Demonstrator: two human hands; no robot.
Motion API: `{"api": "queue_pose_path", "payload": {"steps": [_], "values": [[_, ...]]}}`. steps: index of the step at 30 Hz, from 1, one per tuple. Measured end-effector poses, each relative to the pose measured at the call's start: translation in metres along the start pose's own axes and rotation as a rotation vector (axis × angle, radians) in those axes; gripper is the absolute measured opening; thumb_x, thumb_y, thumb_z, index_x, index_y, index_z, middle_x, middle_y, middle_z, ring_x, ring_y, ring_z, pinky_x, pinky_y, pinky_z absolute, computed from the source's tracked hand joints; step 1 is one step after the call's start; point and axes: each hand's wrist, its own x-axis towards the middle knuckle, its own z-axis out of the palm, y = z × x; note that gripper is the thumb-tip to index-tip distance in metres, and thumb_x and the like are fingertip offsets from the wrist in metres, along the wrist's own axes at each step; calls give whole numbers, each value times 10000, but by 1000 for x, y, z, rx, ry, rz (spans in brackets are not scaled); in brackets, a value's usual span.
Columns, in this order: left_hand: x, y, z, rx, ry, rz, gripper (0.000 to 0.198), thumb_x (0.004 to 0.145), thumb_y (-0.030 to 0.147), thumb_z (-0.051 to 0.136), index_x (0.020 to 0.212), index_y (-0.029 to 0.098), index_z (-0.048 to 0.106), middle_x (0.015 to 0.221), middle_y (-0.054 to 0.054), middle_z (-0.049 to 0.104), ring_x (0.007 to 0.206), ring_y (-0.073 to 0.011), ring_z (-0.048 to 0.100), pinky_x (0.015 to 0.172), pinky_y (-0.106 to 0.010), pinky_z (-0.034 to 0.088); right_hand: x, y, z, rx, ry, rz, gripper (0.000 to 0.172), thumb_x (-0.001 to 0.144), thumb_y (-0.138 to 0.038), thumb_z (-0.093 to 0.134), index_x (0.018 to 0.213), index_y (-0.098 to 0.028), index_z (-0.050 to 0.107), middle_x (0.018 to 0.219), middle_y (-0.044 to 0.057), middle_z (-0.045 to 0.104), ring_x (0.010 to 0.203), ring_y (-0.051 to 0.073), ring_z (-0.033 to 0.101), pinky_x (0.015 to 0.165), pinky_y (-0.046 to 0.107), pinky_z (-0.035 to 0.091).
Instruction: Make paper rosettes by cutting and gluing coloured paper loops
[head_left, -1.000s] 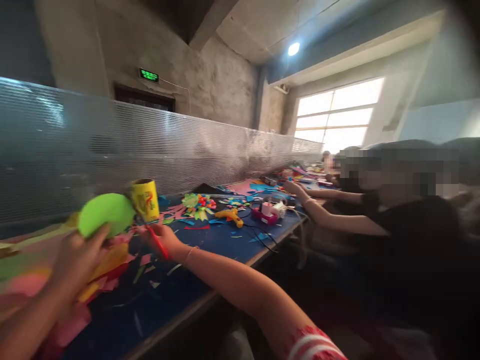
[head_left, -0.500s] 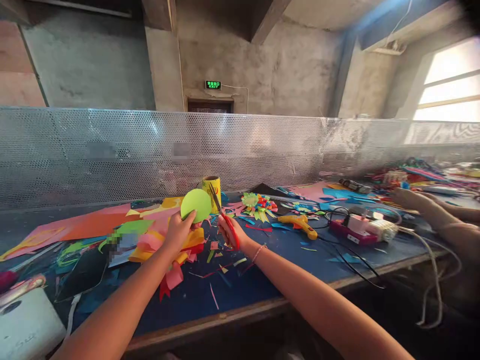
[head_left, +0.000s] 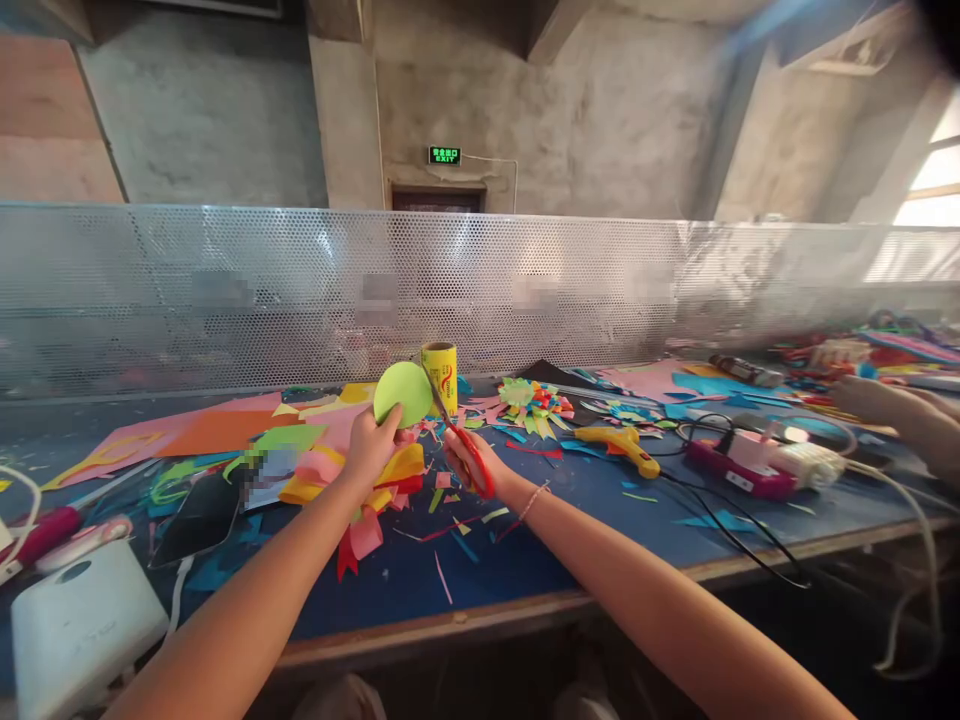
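Observation:
Between the thumb and fingers of my left hand [head_left: 375,440] is a round light-green paper disc [head_left: 405,392], held up above the table. My right hand [head_left: 472,465] is closed around red-handled scissors [head_left: 478,465]. Their dark blades point up and left, at the right edge of the disc; I cannot tell whether they touch it. Beneath my left hand lies a bundle of yellow, pink and red paper strips [head_left: 367,525]. Just behind the blades stands a yellow cylindrical roll [head_left: 444,380].
A yellow glue gun [head_left: 622,447] and a magenta power strip [head_left: 739,470] with cables lie right. Paper rosettes [head_left: 534,400] and scraps are scattered centrally. Left are a phone [head_left: 199,520] and a white device [head_left: 86,620]. A co-worker's hand [head_left: 862,398] reaches in. A perforated metal screen [head_left: 480,290] stands behind.
The view has turned slightly left, so everything sits further right. The scissor blades have come closer to the disc's right edge. Both hands keep their hold.

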Motion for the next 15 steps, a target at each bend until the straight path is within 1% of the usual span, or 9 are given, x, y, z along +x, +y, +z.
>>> {"api": "queue_pose_path", "payload": {"steps": [3, 6, 9, 11, 13, 15], "values": [[0, -2, 1, 50, -25, 22, 336, 689, 470, 572, 633, 138, 582, 464, -20, 563, 421, -136, 533, 434, -222, 399, 0, -2, 2, 27, 21, 17, 479, 723, -686, 433, 704, -212, 369, 425, -111, 353, 261, 40, 312, 253, 175, 262], [-2, 2, 2, 49, -49, 16, 348, 696, 479, 566, 623, 138, 577, 455, -20, 560, 425, -141, 540, 445, -226, 406, -1, -6, 6, 29, 67, 47, 489, 711, -699, 430, 697, -214, 364, 406, -115, 342, 254, 41, 304, 254, 176, 268], [-5, 9, 2, 28, -63, -3, 351, 692, 475, 573, 629, 130, 582, 459, -22, 562, 414, -130, 525, 436, -220, 397, -4, -9, 11, -28, 84, 19, 493, 743, -699, 360, 676, -211, 368, 371, -104, 333, 245, 49, 307, 269, 186, 285], [-6, 13, 2, 13, -62, -19, 349, 691, 470, 576, 647, 124, 590, 465, -24, 566, 418, -127, 522, 437, -216, 397, -5, -11, 12, -94, 106, 22, 500, 763, -693, 317, 659, -208, 376, 351, -86, 347, 242, 63, 331, 274, 196, 288], [-7, 15, 2, 8, -52, -28, 342, 688, 463, 581, 645, 124, 588, 464, -20, 564, 419, -125, 520, 439, -217, 399, -6, -12, 12, -139, 146, 44, 503, 762, -693, 314, 654, -207, 383, 347, -80, 354, 242, 75, 347, 269, 204, 282], [-7, 16, 2, 3, -46, -28, 331, 684, 454, 586, 624, 129, 578, 460, -14, 560, 414, -121, 514, 435, -215, 393, -5, -11, 11, -143, 160, 34, 492, 750, -689, 350, 657, -208, 382, 363, -90, 342, 249, 65, 331, 268, 200, 268]]}}
